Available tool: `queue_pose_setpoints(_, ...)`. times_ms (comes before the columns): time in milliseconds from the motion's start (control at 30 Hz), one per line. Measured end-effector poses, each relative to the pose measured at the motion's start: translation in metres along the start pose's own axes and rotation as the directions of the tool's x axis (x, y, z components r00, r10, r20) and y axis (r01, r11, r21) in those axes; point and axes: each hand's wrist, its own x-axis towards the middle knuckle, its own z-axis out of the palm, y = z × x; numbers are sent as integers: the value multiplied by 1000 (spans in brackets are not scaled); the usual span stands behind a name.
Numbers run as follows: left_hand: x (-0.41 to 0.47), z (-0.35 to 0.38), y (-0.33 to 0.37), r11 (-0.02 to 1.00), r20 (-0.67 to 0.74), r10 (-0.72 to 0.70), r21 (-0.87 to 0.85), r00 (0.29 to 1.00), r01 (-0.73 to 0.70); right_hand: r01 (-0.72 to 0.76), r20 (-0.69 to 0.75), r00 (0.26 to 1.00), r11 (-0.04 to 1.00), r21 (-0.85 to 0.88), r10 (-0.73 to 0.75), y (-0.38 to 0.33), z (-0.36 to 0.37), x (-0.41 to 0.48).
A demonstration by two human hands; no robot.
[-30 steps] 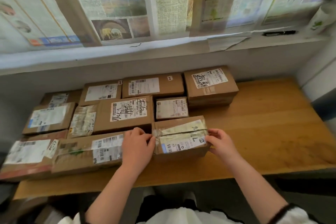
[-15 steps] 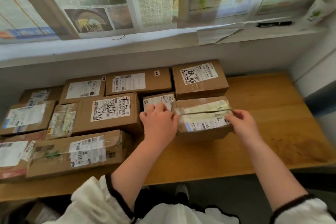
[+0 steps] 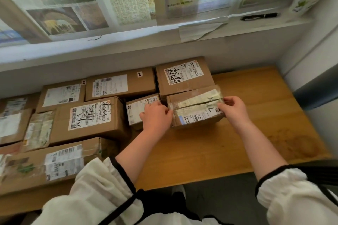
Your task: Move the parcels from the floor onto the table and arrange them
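A taped cardboard parcel [image 3: 195, 107] with a split pale label rests on the wooden table [image 3: 201, 151], pressed against the tall box with a scribbled label [image 3: 182, 76] behind it. My left hand [image 3: 155, 117] grips its left end and my right hand [image 3: 233, 108] grips its right end. A small labelled parcel [image 3: 136, 110] sits just left of it, partly hidden by my left hand. Several more brown parcels fill the table's left half, among them a large box with black handwriting [image 3: 87, 117] and a long box at the front [image 3: 51, 164].
A white windowsill [image 3: 128, 42] runs behind the table, with a black pen [image 3: 258, 17] on it. Newspaper sheets cover the window above. A white wall [image 3: 311, 71] bounds the table's right end. Bare wood lies to the right of the held parcel.
Both hands have carried the taped parcel away from the front row, back and to the right, up against the tall scribbled box. The view has shifted left.
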Motion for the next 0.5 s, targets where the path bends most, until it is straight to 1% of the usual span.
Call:
queue_pose_setpoints(133,6,5,-11,998,-28,-56,11,998,56,-15,36,999,1000,-23,16,3,15,6)
queue_pose_setpoints(500,13,9,-21,998,-25,-63,-8,998,62,-34,12,999,999,-17,34,10,26,11)
